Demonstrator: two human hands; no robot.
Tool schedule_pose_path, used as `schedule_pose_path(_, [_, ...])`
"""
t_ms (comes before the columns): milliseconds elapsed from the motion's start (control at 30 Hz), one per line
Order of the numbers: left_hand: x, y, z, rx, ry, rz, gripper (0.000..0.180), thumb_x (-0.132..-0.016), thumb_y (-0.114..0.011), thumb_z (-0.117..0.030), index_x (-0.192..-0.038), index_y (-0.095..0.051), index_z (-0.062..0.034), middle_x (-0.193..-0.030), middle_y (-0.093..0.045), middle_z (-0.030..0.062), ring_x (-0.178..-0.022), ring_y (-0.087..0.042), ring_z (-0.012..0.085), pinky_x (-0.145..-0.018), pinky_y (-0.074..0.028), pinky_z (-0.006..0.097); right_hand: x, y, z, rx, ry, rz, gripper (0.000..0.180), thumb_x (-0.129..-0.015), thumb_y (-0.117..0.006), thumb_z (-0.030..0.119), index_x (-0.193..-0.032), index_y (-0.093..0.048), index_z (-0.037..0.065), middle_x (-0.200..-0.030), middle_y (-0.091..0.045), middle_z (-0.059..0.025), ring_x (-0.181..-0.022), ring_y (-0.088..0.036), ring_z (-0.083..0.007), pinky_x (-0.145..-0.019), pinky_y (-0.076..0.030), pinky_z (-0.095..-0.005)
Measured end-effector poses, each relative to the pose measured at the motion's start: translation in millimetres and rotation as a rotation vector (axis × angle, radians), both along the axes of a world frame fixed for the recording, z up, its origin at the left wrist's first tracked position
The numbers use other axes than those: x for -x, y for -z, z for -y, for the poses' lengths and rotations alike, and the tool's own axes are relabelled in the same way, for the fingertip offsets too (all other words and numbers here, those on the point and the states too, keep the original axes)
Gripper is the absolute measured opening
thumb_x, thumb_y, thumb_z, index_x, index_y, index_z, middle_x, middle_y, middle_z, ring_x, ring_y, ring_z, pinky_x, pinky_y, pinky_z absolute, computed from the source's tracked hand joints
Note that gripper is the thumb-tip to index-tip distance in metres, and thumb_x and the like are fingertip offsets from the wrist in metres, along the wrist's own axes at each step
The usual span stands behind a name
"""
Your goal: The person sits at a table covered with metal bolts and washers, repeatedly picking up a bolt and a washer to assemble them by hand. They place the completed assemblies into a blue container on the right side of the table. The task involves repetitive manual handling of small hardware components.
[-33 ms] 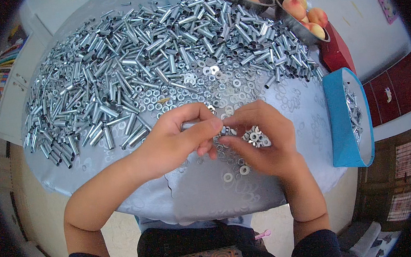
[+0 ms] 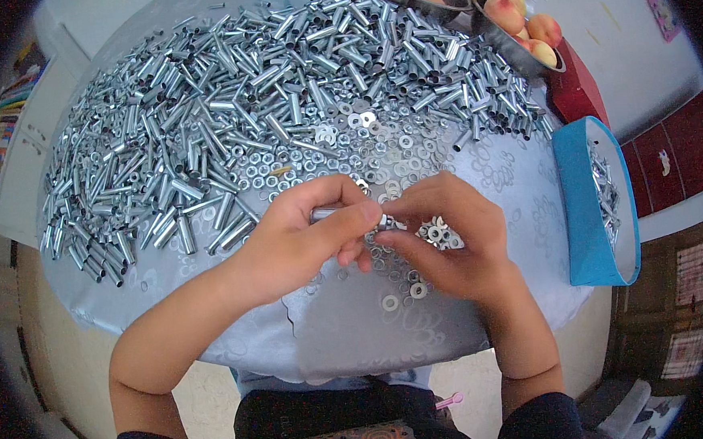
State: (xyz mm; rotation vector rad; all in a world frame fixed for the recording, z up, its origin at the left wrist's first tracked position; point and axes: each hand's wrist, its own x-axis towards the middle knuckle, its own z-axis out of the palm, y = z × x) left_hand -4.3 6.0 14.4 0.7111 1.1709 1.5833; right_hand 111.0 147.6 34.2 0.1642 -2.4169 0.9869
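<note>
My left hand (image 2: 301, 243) grips a short silver metal tube (image 2: 325, 214) between thumb and fingers, held level above the table. My right hand (image 2: 449, 242) meets the tube's right end with its fingertips and cups several small washers (image 2: 435, 232) in the palm. Both hands hover over the near middle of the round table (image 2: 350, 332), covered in a pale grey cloth. Loose washers and nuts (image 2: 339, 152) lie just beyond the hands. A big heap of silver tubes (image 2: 224, 106) fills the far and left part of the table.
A blue tray (image 2: 588, 213) with finished metal parts stands at the right edge of the table. Two metal bowls of peaches (image 2: 517, 24) sit at the far right. A red cabinet (image 2: 670, 160) is on the right, shelves with books (image 2: 7, 120) on the left.
</note>
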Motion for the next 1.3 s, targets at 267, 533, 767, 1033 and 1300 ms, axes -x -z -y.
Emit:
schedule_pose_path(267, [0, -2, -1, 0.058, -0.011, -0.037, 0.020, -0.086, -0.051, -0.021, -0.077, -0.048, -0.0033, -0.059, -0.042, 0.0004, -0.052, -0.042, 0.0092, -0.058, -0.046, 0.031, 3, -4, 4, 0.091, 0.015, 0.075, 0.021, -0.069, -0.068, 0.007, -0.086, -0.057, 0.004, -0.072, -0.055, -0.0091, -0.062, -0.054, -0.0218, -0.054, -0.044, -0.0296])
schedule_pose_path(533, [2, 2, 0, 0.048, 0.010, 0.057, 0.021, -0.086, -0.052, -0.022, -0.080, -0.051, -0.0021, -0.059, -0.046, 0.0004, -0.059, -0.052, 0.0110, -0.057, -0.042, 0.024, 0, 4, -4, 0.012, -0.016, 0.141, 0.023, -0.070, -0.067, 0.010, -0.089, -0.056, 0.003, -0.073, -0.054, -0.0100, -0.062, -0.054, -0.0220, -0.053, -0.043, -0.0315])
schedule_pose_path(767, [3, 0, 1, 0.043, -0.008, 0.071, 0.019, -0.086, -0.052, -0.021, -0.080, -0.047, -0.0039, -0.065, -0.042, 0.0005, -0.053, -0.038, 0.0081, -0.058, -0.044, 0.031, 2, 4, -4, -0.044, 0.000, -0.002, 0.022, -0.072, -0.066, 0.011, -0.090, -0.056, 0.003, -0.071, -0.053, -0.0090, -0.058, -0.053, -0.0216, -0.051, -0.042, -0.0317])
schedule_pose_path(1033, [0, 0, 1, 0.004, -0.018, 0.144, 0.024, -0.087, -0.053, -0.027, -0.079, -0.050, -0.0034, -0.058, -0.044, -0.0009, -0.056, -0.048, 0.0101, -0.058, -0.042, 0.025, 3, -1, 2, 0.016, 0.011, 0.033, 0.023, -0.069, -0.067, 0.006, -0.090, -0.057, 0.004, -0.072, -0.054, -0.0086, -0.058, -0.053, -0.0206, -0.051, -0.042, -0.0291])
schedule_pose_path(1300, [0, 0, 1, 0.004, -0.002, 0.051, 0.024, -0.087, -0.053, -0.026, -0.079, -0.050, -0.0032, -0.058, -0.043, -0.0009, -0.056, -0.048, 0.0100, -0.058, -0.042, 0.024, -1, 4, -1, 0.060, -0.003, 0.069, 0.020, -0.071, -0.067, 0.009, -0.088, -0.058, 0.004, -0.071, -0.054, -0.0085, -0.058, -0.053, -0.0192, -0.051, -0.042, -0.0285])
